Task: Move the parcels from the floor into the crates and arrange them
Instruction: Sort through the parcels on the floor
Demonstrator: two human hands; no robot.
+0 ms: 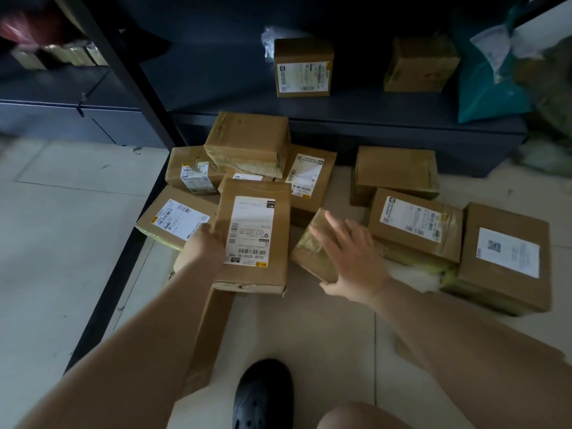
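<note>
My left hand (202, 247) grips the labelled parcel (252, 239) at centre frame; my right hand (349, 258), fingers spread, rests on the small tilted box (311, 249). One-sided grip: it could tip.

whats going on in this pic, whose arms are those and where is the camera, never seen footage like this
There is no machine here. A person wears a camera on the head, looking forward and down, so the two bare arms reaching in from the bottom are their own. This is the only view.

On the tiled floor lies a pile of brown cardboard parcels, most with white shipping labels. Behind them stands a dark metal shelf with two more boxes and a teal plastic mailer bag on it. No crates show in this picture.

The left hand grips the left edge of a long labelled parcel in the middle of the pile. The right hand lies with spread fingers on a small tilted parcel beside it, thumb at its near edge. The black clog at the bottom is the person's foot.
</note>
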